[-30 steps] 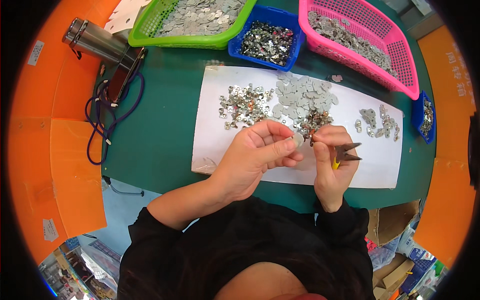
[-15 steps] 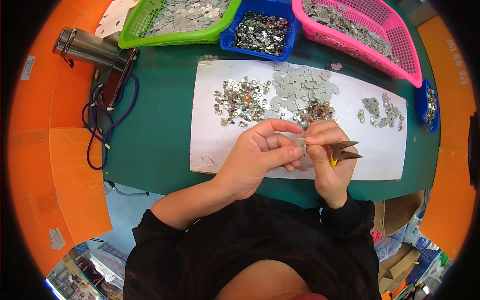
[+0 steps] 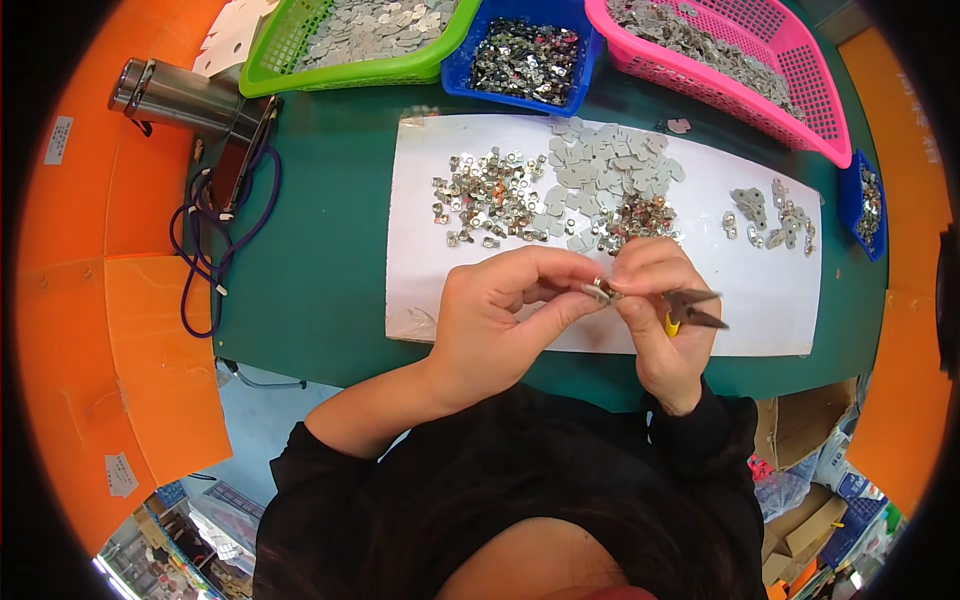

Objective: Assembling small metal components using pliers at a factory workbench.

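Between the fingertips of both hands is a small grey metal plate point(image 3: 597, 291) with a shiny metal piece at its edge. My left hand point(image 3: 510, 315) pinches the plate from the left. My right hand point(image 3: 662, 325) has thumb and forefinger at its right end, and the same hand keeps pliers point(image 3: 692, 308) tucked in the palm, dark jaws pointing right, a bit of yellow handle showing. Just beyond the hands, on a white board point(image 3: 420, 285), lie a pile of flat grey plates point(image 3: 610, 165), shiny metal clips point(image 3: 490, 195) and coppery small parts point(image 3: 640, 217).
Along the back stand a green basket point(image 3: 350, 78), a blue bin point(image 3: 515, 100) and a pink basket point(image 3: 720, 100), all holding metal parts. Several joined pieces point(image 3: 780, 222) lie at the board's right, near a small blue tray point(image 3: 870, 210). A steel flask point(image 3: 185, 98) and purple cord point(image 3: 262, 205) are left.
The plate has been tilted from showing its flat face to nearly edge-on. My left fingers have straightened and closed in on it; the pliers stay in my right hand.
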The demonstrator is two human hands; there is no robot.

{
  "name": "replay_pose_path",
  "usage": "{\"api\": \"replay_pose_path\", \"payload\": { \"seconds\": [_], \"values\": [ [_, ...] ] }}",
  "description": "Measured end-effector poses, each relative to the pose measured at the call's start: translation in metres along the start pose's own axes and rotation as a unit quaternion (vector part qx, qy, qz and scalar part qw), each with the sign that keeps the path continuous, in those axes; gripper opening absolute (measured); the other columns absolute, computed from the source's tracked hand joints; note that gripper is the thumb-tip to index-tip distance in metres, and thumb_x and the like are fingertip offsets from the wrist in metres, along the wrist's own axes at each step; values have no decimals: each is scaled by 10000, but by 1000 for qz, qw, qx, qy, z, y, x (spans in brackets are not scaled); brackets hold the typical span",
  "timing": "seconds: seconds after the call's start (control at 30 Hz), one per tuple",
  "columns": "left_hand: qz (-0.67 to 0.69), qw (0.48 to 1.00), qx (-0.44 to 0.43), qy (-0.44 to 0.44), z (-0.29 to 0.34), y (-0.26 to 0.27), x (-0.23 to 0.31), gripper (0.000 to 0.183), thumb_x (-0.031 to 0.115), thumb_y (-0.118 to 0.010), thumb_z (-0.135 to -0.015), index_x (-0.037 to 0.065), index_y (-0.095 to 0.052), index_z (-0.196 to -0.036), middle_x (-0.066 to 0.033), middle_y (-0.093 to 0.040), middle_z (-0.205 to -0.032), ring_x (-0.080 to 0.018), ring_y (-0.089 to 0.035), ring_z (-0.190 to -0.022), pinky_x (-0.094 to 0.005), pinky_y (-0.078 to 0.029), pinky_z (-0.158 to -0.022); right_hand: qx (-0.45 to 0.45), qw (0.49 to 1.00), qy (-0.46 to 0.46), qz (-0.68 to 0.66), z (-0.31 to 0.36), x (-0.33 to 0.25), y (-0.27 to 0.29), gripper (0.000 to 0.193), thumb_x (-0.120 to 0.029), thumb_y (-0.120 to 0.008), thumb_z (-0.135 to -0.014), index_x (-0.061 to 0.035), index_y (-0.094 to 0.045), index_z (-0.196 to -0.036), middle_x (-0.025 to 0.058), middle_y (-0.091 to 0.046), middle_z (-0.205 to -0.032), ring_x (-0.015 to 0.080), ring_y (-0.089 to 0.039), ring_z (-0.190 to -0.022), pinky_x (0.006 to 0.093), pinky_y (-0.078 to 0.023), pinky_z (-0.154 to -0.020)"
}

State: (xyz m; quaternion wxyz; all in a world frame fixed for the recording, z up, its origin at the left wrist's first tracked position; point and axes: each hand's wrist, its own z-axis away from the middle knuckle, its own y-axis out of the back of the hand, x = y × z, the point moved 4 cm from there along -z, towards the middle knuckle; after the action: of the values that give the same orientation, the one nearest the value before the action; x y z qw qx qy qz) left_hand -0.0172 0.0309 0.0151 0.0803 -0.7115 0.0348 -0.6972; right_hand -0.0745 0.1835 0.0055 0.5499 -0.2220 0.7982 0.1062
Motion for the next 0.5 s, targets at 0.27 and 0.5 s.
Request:
{"api": "replay_pose_path", "payload": {
  "seconds": [0.27,0.5],
  "values": [
    [-16,999,-33,-25,1,1,-1,220,-131,-633,-849,-80,-637,-1063,-153,-676,-1008,-192,-678,-922,-296,-563,-820,-36,999,4,4,-2,-5,-2,170,27,-720,-788,-24,-689,-948,88,-622,-867,200,-575,-815,311,-458,-755],
    [-157,977,-14,-143,1,17,11,217,-148,-609,-837,-67,-642,-1035,-174,-678,-1000,-205,-682,-900,-294,-560,-796,-52,934,86,343,-11,-35,21,385,-410,-720,-812,-54,-674,-951,91,-593,-869,271,-554,-809,345,-443,-717]
  ]
}}
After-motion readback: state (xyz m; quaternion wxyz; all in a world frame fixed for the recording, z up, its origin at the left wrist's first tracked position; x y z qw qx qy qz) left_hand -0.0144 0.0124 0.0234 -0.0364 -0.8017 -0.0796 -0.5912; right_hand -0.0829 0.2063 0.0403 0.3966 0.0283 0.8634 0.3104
